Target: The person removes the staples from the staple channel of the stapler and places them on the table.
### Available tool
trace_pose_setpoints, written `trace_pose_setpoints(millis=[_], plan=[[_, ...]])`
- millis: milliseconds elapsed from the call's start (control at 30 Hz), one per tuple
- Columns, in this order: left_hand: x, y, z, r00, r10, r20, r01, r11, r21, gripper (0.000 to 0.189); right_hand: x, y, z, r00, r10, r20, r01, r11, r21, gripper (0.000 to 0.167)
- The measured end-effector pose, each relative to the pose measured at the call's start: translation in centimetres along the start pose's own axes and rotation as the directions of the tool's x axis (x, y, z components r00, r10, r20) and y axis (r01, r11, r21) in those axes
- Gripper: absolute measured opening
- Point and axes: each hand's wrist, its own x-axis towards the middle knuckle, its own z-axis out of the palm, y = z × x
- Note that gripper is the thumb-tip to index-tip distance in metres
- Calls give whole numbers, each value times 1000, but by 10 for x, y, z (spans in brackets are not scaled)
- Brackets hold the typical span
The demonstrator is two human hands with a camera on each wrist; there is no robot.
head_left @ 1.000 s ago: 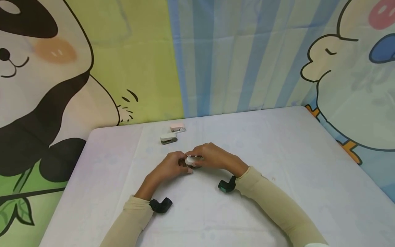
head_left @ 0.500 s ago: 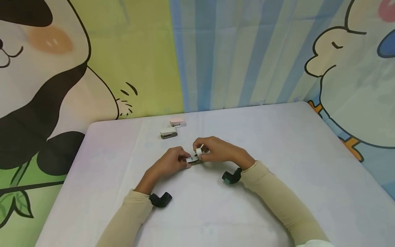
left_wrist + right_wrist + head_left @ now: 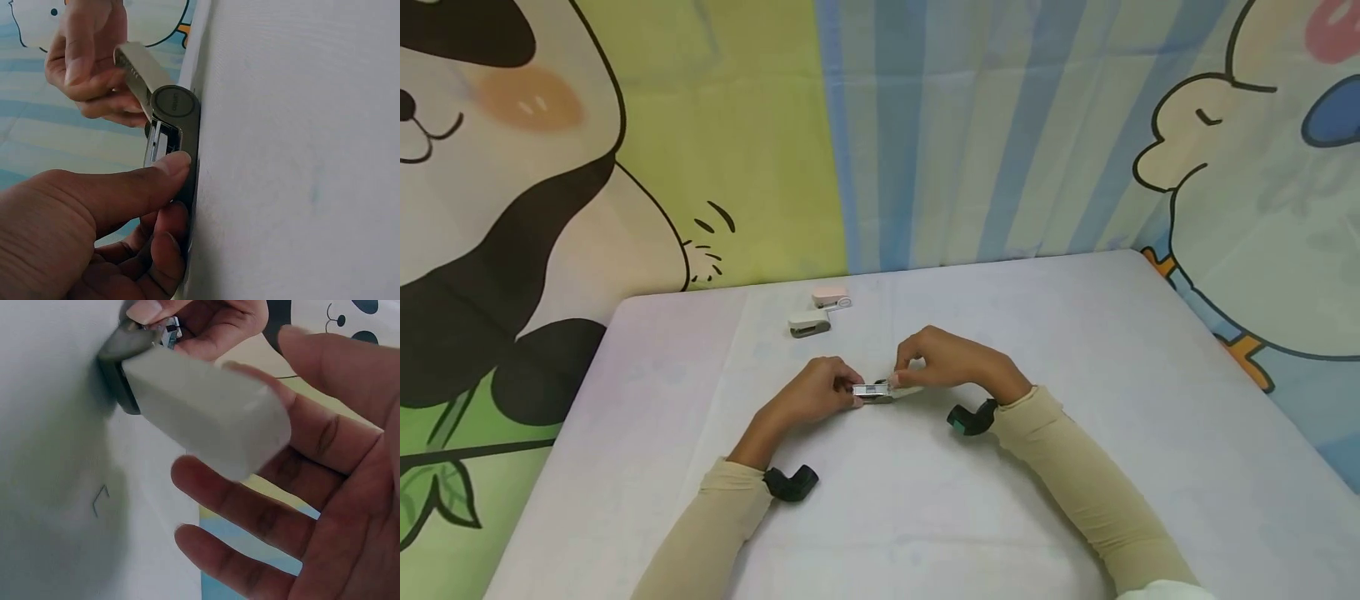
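A small stapler lies on the table in the head view, its metal staple channel [image 3: 872, 389] exposed and its white top cover [image 3: 200, 412] swung far back. Its dark grey base has a round hinge [image 3: 175, 103]. My left hand [image 3: 812, 390] pinches the base between thumb and fingers at the end away from the hinge. Beside the raised cover is my right hand [image 3: 955, 360], its fingers loosely bent and the thumb apart from the cover in the right wrist view. Whether a finger behind the cover touches it, I cannot tell.
Behind the hands stand a white and grey stapler [image 3: 808, 323] and a pink stapler [image 3: 830, 297], close together. A loose staple [image 3: 95, 505] lies on the white tablecloth [image 3: 1037, 333]. A printed curtain [image 3: 970, 133] hangs along the table's back edge.
The white cover, held in the right hand, has swung up and back to the right, baring the staple channel. The right hand has moved right and loosened. The left hand keeps its hold.
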Motion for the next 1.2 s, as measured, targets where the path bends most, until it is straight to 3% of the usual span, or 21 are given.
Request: trace_pose_setpoints(millis=[167,267,333,400,500,600,767,967,1200], plan=[[-2,2,-2,1000,-9,13,9,1000,-5,21,2,-6,-1,1000,8,12,-7,995,-104,19],[-2,4,-2,1000,-19,22,19,1000,10,22,2,-14,3,996,-23,-90,3,977,-213,17],[-2,5,-1,1000,-18,25,18,1000,23,23,3,-22,7,977,-93,-192,46,970,-240,16],[-2,6,-1,1000,-7,20,7,1000,30,22,6,-28,12,945,-180,-274,121,968,-218,17],[-2,6,-1,1000,13,12,-13,999,41,16,12,-33,23,926,-244,-289,223,969,-104,16],[-2,6,-1,1000,23,7,-23,999,38,16,17,-32,31,941,-218,-258,221,975,-17,9],[-2,5,-1,1000,25,11,-26,999,29,17,19,-31,38,961,-138,-241,143,990,4,5],[-4,5,-1,1000,9,9,-9,1000,3,17,22,-27,40,987,-27,-160,9,994,-110,5],[-4,6,0,999,22,34,-20,998,-62,19,22,-21,39,996,54,-71,-64,986,-156,9]])
